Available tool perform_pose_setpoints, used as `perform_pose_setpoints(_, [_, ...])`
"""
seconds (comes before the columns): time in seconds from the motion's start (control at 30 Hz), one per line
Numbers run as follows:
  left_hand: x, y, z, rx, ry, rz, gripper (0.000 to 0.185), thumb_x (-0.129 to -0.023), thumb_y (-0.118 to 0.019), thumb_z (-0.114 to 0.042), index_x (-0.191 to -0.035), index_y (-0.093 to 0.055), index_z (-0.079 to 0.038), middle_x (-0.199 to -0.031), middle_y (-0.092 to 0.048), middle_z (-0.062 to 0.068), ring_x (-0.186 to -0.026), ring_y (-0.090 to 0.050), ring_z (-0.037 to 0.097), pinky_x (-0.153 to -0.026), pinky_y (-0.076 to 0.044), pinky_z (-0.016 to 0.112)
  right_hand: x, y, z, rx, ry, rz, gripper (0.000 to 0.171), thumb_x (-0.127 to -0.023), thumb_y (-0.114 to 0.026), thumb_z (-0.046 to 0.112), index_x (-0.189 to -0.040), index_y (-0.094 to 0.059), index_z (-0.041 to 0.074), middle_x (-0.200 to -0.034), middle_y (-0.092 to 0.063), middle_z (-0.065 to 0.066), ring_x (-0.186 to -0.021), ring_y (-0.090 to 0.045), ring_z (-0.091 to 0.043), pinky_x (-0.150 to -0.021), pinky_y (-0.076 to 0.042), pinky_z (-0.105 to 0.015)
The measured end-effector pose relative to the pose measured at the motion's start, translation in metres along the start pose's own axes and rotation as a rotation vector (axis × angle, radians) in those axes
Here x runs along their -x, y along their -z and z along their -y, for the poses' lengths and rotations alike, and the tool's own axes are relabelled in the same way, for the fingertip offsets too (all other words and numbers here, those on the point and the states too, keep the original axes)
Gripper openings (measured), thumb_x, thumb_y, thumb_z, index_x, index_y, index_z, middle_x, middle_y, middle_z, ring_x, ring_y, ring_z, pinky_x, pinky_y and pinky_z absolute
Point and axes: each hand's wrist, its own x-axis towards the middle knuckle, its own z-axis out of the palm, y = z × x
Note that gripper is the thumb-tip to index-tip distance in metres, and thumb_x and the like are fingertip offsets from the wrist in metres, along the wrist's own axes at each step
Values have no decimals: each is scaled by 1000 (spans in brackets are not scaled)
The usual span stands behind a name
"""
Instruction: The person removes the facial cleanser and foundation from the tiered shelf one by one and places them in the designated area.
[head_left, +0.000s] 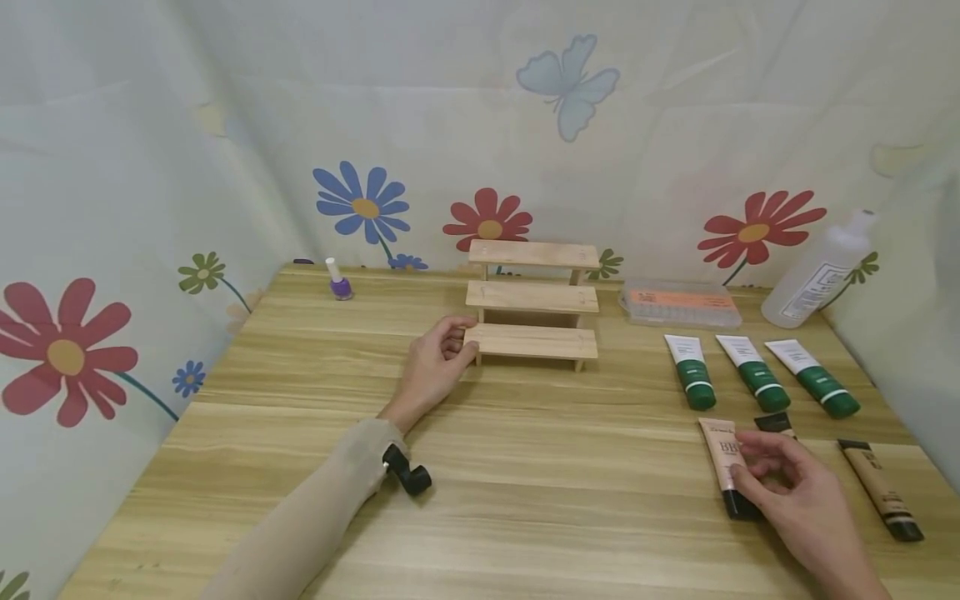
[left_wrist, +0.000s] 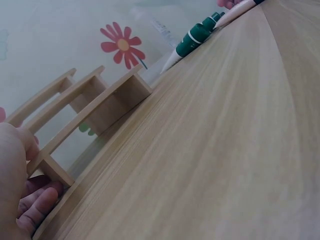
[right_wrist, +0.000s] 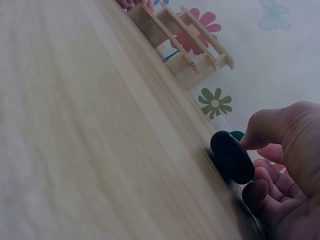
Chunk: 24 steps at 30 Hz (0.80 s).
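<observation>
My right hand (head_left: 787,492) pinches the black-capped beige tube (head_left: 726,467) printed "BB", lying near the table's (head_left: 525,500) right front corner. My left hand (head_left: 438,362) curls its fingers against the left end of the three-step wooden riser (head_left: 534,304) by the back edge. Three green-capped white tubes (head_left: 750,371) lie along the right edge; their labels are unreadable.

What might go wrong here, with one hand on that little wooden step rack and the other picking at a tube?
1. The right hand touches the beige tube only near its black cap end, so the tube might slip or swing.
2. A second tube lies close behind those fingers and could get nudged.
3. The left hand grips only one end of the wooden rack, which may skid or pivot on the table.
</observation>
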Motion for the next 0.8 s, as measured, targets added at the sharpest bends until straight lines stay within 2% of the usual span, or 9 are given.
perform_pose_setpoints(0.1, [1, 0, 0, 2, 2, -1, 31, -109, -72, -25, -140, -72, -22, -120, -74, 2, -104, -73, 16, -91, -62, 36, 0, 0, 1, 10, 0, 0, 46, -99, -85, 7, -140, -68, 0, -133, -68, -18, -86, -57, 2, -65, -52, -15])
perform_pose_setpoints(0.2, [2, 0, -1, 6, 3, -2, 31, -109, -72, -24, -140, -72, -22, -120, -74, 3, -104, -73, 16, -91, -62, 36, 1, 0, 2, 12, 6, -5, 45, -100, -84, 9, -140, -68, 1, -133, -67, -15, -87, -57, 1, -65, -53, -16])
perform_pose_setpoints(0.3, [2, 1, -1, 3, 2, -2, 31, -109, -72, -25, -140, -72, -22, -119, -74, 3, -104, -73, 16, -91, -62, 35, 1, 0, 3, -3, 18, -14, 44, -100, -84, 10, -140, -68, 2, -131, -68, -5, -89, -58, 0, -65, -53, -17])
perform_pose_setpoints(0.4, [2, 1, -2, 2, 1, 0, 31, -109, -72, -25, -140, -72, -23, -120, -74, 2, -104, -73, 16, -91, -62, 34, 2, 1, 1, -26, 47, -45, 42, -100, -84, 9, -138, -69, 3, -122, -67, 13, -88, -58, 0, -64, -51, -17])
perform_pose_setpoints(0.5, [1, 0, -2, -2, -2, 0, 32, -109, -72, -26, -141, -71, -22, -121, -75, 2, -104, -74, 16, -90, -62, 33, 1, 1, 2, -56, 79, -92, 37, -99, -83, 5, -134, -71, 2, -112, -65, 21, -86, -58, 0, -62, -49, -16])
perform_pose_setpoints(0.63, [0, 0, -2, 2, 2, -34, 38, -107, -72, -26, -144, -69, -17, -123, -75, 4, -104, -74, 18, -89, -63, 35, -4, 4, 10, -64, 130, -135, 33, -101, -80, 6, -133, -72, 3, -107, -65, 9, -86, -58, -3, -65, -47, -13])
perform_pose_setpoints(0.73, [0, 0, -3, 24, 14, -109, 45, -105, -73, -25, -146, -66, -10, -129, -73, 9, -108, -74, 21, -93, -63, 39, -10, 8, 21, -48, 170, -142, 35, -103, -78, 9, -137, -71, 4, -113, -63, -3, -91, -57, -3, -72, -46, -11])
perform_pose_setpoints(0.8, [0, 0, -4, 34, 19, -167, 48, -103, -75, -25, -147, -63, -9, -135, -71, 12, -113, -72, 24, -98, -62, 42, -16, 10, 28, -30, 200, -141, 38, -104, -78, 12, -141, -70, 6, -122, -62, -6, -99, -57, -3, -80, -44, -9])
